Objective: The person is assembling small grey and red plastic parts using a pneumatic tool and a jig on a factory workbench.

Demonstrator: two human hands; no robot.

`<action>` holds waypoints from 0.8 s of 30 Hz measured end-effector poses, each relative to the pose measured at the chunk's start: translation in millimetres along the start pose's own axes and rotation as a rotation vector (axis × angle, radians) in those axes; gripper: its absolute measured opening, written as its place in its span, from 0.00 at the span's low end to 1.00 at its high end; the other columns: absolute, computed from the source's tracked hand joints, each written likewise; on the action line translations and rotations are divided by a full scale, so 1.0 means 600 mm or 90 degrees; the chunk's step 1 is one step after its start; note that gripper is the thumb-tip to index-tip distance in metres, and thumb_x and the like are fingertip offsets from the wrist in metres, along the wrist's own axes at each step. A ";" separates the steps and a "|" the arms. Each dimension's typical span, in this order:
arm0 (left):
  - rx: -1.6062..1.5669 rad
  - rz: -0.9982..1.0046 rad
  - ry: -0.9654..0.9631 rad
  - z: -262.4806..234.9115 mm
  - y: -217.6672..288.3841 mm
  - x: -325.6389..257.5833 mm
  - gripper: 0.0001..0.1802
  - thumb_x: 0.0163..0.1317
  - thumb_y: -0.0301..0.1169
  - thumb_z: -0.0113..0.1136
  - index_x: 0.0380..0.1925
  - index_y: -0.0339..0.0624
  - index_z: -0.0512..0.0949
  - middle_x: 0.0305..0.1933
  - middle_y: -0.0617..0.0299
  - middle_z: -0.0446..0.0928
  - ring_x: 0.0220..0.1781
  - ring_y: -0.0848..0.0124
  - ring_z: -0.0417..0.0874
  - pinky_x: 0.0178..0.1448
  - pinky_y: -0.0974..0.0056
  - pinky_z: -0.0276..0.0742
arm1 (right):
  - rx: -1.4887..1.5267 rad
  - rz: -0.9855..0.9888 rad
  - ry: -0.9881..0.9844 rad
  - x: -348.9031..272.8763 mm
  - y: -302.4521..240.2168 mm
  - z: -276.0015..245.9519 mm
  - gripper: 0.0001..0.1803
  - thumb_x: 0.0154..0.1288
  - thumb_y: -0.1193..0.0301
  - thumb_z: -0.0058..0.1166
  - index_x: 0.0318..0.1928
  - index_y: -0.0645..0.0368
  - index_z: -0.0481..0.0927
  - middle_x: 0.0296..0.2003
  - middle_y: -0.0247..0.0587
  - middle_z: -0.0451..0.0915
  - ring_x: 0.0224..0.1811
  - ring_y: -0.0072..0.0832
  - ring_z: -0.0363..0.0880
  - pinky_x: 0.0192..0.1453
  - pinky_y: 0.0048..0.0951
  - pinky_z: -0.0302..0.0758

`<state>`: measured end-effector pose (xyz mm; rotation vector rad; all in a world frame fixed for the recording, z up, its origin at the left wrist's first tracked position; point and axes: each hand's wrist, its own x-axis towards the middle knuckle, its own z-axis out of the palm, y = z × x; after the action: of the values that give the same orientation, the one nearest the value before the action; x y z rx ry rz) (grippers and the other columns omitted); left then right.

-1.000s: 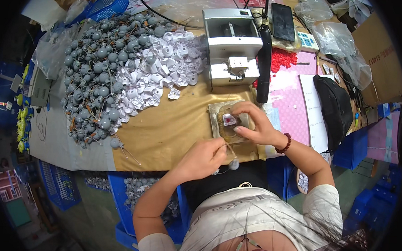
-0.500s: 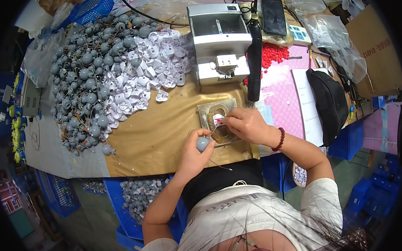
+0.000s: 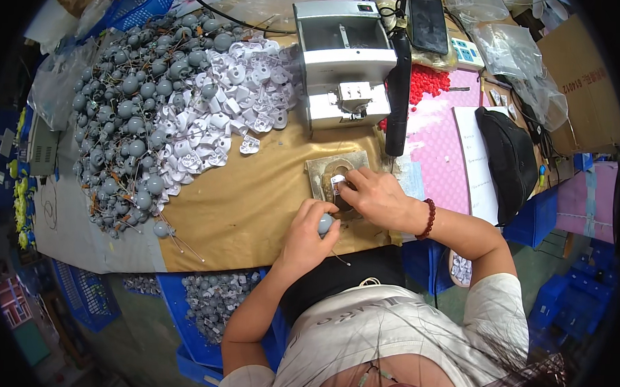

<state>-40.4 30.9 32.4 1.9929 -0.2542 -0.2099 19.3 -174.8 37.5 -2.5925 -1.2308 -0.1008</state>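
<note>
Between the fingers of my left hand (image 3: 306,236) is a grey ball-shaped part (image 3: 325,224), with a thin wire trailing below it. My right hand (image 3: 375,198) bends over a square fixture block (image 3: 318,167) with an oval recess. Its fingertips press at a small white plastic piece (image 3: 337,183) in that recess; whether they pinch anything smaller is hidden. The left fingertips reach the near edge of the block.
A heap of grey balls with wires (image 3: 129,127) and a pile of white plastic parts (image 3: 216,113) cover the left. Beyond the block stand a silver machine (image 3: 343,70) and a black upright tool (image 3: 398,93). Red caps (image 3: 429,84), a phone (image 3: 427,22) and a black pouch (image 3: 505,157) lie right.
My left hand has moved slightly right and up with the grey ball, closer to the block. The right fingers have curled farther over the recess, hiding the red bit seen there before.
</note>
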 end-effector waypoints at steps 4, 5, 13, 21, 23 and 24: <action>0.025 -0.003 0.008 -0.004 0.002 0.003 0.13 0.59 0.24 0.64 0.44 0.37 0.78 0.44 0.50 0.76 0.45 0.53 0.81 0.49 0.57 0.77 | -0.022 -0.006 -0.033 0.002 -0.010 -0.003 0.14 0.51 0.71 0.58 0.40 0.61 0.80 0.37 0.41 0.74 0.38 0.34 0.79 0.31 0.32 0.79; 0.033 -0.002 0.012 -0.004 0.002 0.003 0.13 0.59 0.24 0.64 0.44 0.37 0.78 0.44 0.50 0.77 0.45 0.53 0.81 0.49 0.57 0.78 | -0.023 -0.014 -0.033 0.003 -0.011 -0.004 0.14 0.51 0.71 0.58 0.39 0.61 0.80 0.37 0.41 0.74 0.37 0.34 0.79 0.31 0.31 0.79; 0.084 0.008 0.030 -0.009 0.006 0.003 0.13 0.60 0.26 0.64 0.45 0.39 0.78 0.47 0.50 0.77 0.46 0.50 0.82 0.48 0.54 0.79 | -0.040 -0.064 -0.048 0.010 -0.009 -0.011 0.08 0.50 0.70 0.58 0.30 0.61 0.81 0.33 0.42 0.74 0.35 0.35 0.79 0.30 0.31 0.80; 0.262 0.081 0.084 -0.006 -0.019 0.010 0.20 0.56 0.26 0.65 0.50 0.41 0.78 0.55 0.54 0.75 0.59 0.53 0.76 0.60 0.50 0.73 | -0.013 -0.040 -0.071 0.007 -0.007 -0.005 0.11 0.49 0.70 0.58 0.33 0.64 0.82 0.37 0.42 0.74 0.37 0.34 0.78 0.32 0.31 0.80; 0.404 0.155 0.135 0.005 -0.003 0.016 0.24 0.54 0.27 0.66 0.54 0.41 0.78 0.59 0.53 0.74 0.64 0.54 0.73 0.65 0.46 0.69 | -0.046 -0.037 -0.045 -0.010 -0.019 0.009 0.15 0.50 0.70 0.57 0.39 0.66 0.82 0.38 0.42 0.75 0.39 0.34 0.77 0.37 0.31 0.80; 0.421 0.162 0.120 0.015 -0.003 0.016 0.25 0.54 0.27 0.65 0.55 0.42 0.78 0.60 0.53 0.73 0.65 0.53 0.72 0.67 0.45 0.67 | -0.034 -0.037 -0.035 -0.011 -0.020 0.009 0.16 0.50 0.71 0.57 0.40 0.66 0.83 0.40 0.43 0.76 0.40 0.34 0.78 0.40 0.32 0.80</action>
<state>-33.5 21.2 26.7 2.5816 -0.4981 0.2602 5.4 -170.8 33.5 -2.6223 -1.3402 -0.0746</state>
